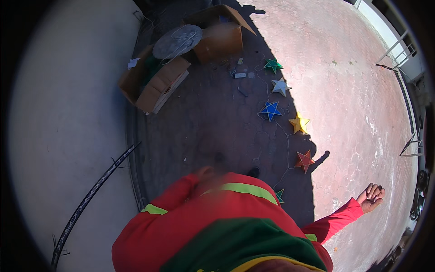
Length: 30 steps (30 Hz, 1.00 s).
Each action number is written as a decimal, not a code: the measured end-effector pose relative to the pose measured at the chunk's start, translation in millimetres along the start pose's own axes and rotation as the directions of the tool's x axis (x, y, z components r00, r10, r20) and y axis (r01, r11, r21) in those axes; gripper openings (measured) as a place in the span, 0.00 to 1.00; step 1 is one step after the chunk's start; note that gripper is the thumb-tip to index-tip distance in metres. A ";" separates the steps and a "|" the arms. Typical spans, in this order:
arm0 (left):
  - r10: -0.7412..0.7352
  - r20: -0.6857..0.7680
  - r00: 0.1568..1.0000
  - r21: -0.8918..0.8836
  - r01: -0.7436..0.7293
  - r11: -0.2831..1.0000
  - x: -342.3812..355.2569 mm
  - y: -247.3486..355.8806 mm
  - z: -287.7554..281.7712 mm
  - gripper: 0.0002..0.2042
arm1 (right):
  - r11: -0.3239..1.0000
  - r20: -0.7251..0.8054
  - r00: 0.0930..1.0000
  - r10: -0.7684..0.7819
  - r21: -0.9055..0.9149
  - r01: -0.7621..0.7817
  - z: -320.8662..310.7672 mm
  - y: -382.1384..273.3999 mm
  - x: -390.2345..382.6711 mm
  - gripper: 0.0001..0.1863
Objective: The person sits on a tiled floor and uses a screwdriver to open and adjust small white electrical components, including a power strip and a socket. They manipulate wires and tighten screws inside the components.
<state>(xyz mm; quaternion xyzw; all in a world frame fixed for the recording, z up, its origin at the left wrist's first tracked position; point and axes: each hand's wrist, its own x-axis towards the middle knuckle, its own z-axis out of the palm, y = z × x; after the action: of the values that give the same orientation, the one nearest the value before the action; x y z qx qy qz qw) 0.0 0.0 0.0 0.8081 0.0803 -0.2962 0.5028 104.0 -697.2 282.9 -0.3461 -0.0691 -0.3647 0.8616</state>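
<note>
My right hand (pixel 372 198) is stretched out to the right over sunlit paving, its fingers loosely curled with gaps between them and nothing seen in the palm. My left hand (pixel 206 171) is close to the front of my body, blurred, its fingers hidden. Star lanterns lie in a row on the ground, joined by a thin wire: a green star (pixel 273 65), a white star (pixel 281 87), a blue star (pixel 271 111), a yellow star (pixel 299 123) and a red star (pixel 305 161). Another green star (pixel 280 196) is partly covered by my body. Neither hand touches a star.
Two open cardboard boxes, one brown (pixel 219 43) and one nearer (pixel 156 93), stand at the far left with a clear-wrapped round bundle (pixel 177 41). Small items, including a white pack (pixel 240 75), lie beside them. A pale wall (pixel 72 113) with a black strip (pixel 90 192) borders the left.
</note>
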 end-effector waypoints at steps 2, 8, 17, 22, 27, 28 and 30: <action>0.005 0.086 0.996 0.122 -0.016 0.992 10.6 25.0 -18.1 0.18 | 0.806 0.190 0.830 -0.524 0.426 0.411 31.3 -117.9 15.6 0.08; 0.132 0.210 0.969 0.257 -0.186 0.948 65.4 59.0 -73.0 0.14 | 0.775 0.330 0.772 -0.542 -0.157 0.612 109.3 -114.9 5.3 0.10; 0.231 0.314 0.921 0.325 -0.332 0.886 170.5 69.2 -185.1 0.11 | -0.156 -0.141 0.293 0.945 -0.987 0.026 99.1 416.9 -182.6 0.14; 0.179 0.406 0.896 0.393 -0.348 0.851 204.6 61.6 -236.6 0.12 | 0.082 0.124 0.178 0.976 -0.970 0.228 122.7 490.8 -234.2 0.13; 0.284 0.296 0.912 0.234 -0.357 0.904 244.2 38.0 -256.2 0.10 | 0.141 0.154 0.011 0.988 -0.927 0.347 143.9 554.9 -192.6 0.13; 0.292 0.263 0.920 0.191 -0.346 0.919 251.4 34.5 -263.5 0.10 | 0.136 0.157 0.048 0.986 -0.943 0.303 144.6 567.1 -190.1 0.13; 0.237 0.213 0.948 0.122 -0.267 0.956 267.3 31.6 -278.9 0.11 | 0.121 0.144 0.070 0.987 -0.958 0.261 143.4 596.7 -181.7 0.13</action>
<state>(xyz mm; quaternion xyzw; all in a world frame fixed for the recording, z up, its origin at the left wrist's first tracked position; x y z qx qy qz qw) 341.4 179.8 -36.4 0.8139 -0.0963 -0.3128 0.4801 395.0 -203.9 -2.8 -0.8733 -0.1957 0.3050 0.3256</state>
